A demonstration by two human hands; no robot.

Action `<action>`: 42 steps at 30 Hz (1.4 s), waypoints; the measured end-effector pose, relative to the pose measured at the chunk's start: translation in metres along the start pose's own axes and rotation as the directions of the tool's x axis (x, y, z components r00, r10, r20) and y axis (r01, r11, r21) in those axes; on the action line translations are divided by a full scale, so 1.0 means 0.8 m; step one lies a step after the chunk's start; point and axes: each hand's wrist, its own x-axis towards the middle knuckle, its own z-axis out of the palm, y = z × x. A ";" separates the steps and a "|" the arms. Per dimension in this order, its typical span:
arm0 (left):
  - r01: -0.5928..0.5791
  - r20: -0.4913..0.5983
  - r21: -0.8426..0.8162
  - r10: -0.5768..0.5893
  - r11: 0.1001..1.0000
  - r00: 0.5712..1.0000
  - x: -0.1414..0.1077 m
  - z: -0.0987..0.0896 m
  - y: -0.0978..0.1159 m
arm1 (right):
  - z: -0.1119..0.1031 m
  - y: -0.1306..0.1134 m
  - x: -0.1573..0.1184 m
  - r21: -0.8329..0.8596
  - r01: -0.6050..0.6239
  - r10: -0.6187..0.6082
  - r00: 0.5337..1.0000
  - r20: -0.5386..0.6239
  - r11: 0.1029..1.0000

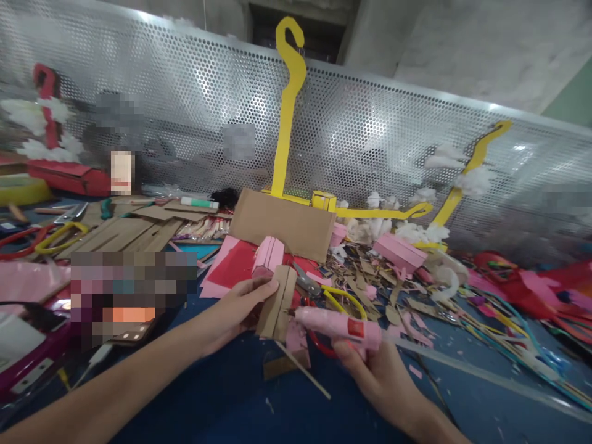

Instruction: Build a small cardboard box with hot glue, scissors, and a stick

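My left hand is closed on a folded cardboard piece, its thumb flat on the face. In my right hand is a pink glue gun, its nozzle pointing left at the right edge of that cardboard. A clear glue stick trails from the gun's rear to the right. Just behind the cardboard stands a pink paper piece. Below it lie a thin wooden stick and a small cardboard scrap. Yellow-handled scissors rest beyond the nozzle.
A brown cardboard sheet and a tall yellow hook shape stand ahead, before a perforated metal panel. Cardboard strips and red-handled scissors lie left. Scraps, a pink box and pipe cleaners spread right.
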 end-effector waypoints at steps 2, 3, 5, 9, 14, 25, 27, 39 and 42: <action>-0.024 0.010 -0.034 0.024 0.999 1.000 0.004 0.000 -0.001 | 0.002 0.009 0.000 0.058 -0.072 0.075 0.996 -0.046 0.996; -0.034 0.020 -0.055 0.035 0.998 0.999 0.005 0.000 -0.001 | 0.003 0.013 0.000 0.102 -0.109 0.116 0.991 -0.066 0.989; -0.052 0.033 -0.099 0.056 0.994 0.998 0.006 0.001 0.000 | 0.005 0.019 0.001 0.205 -0.164 0.185 0.979 -0.089 0.965; -0.089 0.032 -0.137 0.095 0.987 0.995 0.009 0.000 0.002 | 0.004 0.019 0.008 0.396 -0.242 0.280 0.959 -0.041 0.886; -0.090 0.042 -0.150 0.097 0.985 0.994 0.013 -0.004 0.002 | 0.000 0.021 0.017 0.467 -0.259 0.302 0.953 -0.018 0.845; -0.057 0.163 -0.139 0.079 0.989 0.983 -0.007 0.012 0.003 | 0.002 0.026 0.018 0.519 -0.261 0.284 0.958 0.036 0.814; -0.049 0.191 -0.145 0.076 0.988 0.979 -0.008 0.015 0.001 | 0.002 0.025 0.018 0.524 -0.261 0.285 0.958 0.036 0.811; -0.068 0.196 -0.145 0.096 0.987 0.976 -0.007 0.013 0.001 | 0.000 0.021 0.017 0.529 -0.269 0.280 0.958 0.060 0.805; -0.070 0.207 -0.132 0.096 0.989 0.974 -0.004 0.011 -0.001 | -0.001 0.019 0.017 0.529 -0.274 0.285 0.957 0.063 0.803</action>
